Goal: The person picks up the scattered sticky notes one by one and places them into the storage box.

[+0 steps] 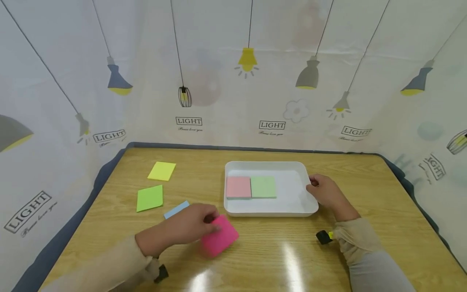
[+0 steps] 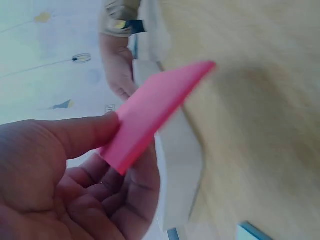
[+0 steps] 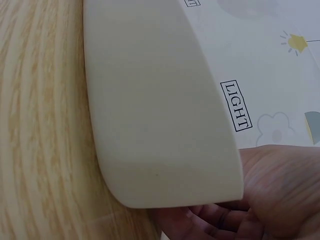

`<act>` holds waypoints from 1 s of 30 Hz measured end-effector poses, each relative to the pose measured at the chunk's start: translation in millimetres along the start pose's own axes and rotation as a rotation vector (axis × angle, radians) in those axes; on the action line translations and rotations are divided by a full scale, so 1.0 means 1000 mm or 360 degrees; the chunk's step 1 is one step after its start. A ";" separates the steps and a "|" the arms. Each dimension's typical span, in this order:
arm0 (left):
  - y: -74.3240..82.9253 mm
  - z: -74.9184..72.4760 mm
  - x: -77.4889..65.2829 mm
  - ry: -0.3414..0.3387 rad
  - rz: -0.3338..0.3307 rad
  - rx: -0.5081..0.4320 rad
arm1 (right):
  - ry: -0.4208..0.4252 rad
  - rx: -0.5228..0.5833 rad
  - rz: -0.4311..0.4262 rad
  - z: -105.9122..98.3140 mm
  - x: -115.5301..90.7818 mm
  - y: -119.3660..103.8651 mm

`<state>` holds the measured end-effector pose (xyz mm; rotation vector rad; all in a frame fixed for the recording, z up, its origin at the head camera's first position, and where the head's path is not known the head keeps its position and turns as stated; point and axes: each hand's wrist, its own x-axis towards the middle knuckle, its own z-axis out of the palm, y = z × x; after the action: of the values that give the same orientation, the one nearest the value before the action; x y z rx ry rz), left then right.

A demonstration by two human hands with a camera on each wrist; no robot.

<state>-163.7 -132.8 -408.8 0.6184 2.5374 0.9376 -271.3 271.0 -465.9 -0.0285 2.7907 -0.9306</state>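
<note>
My left hand (image 1: 191, 223) pinches a bright pink sticky note pad (image 1: 221, 237) by one edge, in front of the tray's left corner. In the left wrist view the thumb presses on the pad (image 2: 160, 97) and curled fingers sit under it. A white rectangular tray (image 1: 292, 186) lies on the table. Inside it, at the left, a pale pink pad (image 1: 238, 187) and a pale green pad (image 1: 264, 187) sit side by side. At the tray's right end, my right hand (image 1: 326, 192) grips the rim, with its fingers curled against the end wall in the right wrist view.
Left of the tray lie a yellow pad (image 1: 161, 171), a bright green pad (image 1: 149, 198) and a blue pad (image 1: 176, 209), which my left hand partly covers. The wooden table (image 1: 365, 182) ends at a lamp-printed curtain (image 1: 226, 97) on the back and sides.
</note>
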 end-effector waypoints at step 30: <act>0.029 0.013 0.153 0.0225 -0.0536 -0.1304 | 0.0013 0.0016 0.0030 0.001 0.001 -0.001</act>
<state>-278.0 -27.7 -426.5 -0.1200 1.9853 1.7502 -272.4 269.3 -466.4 0.0031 2.7885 -0.9425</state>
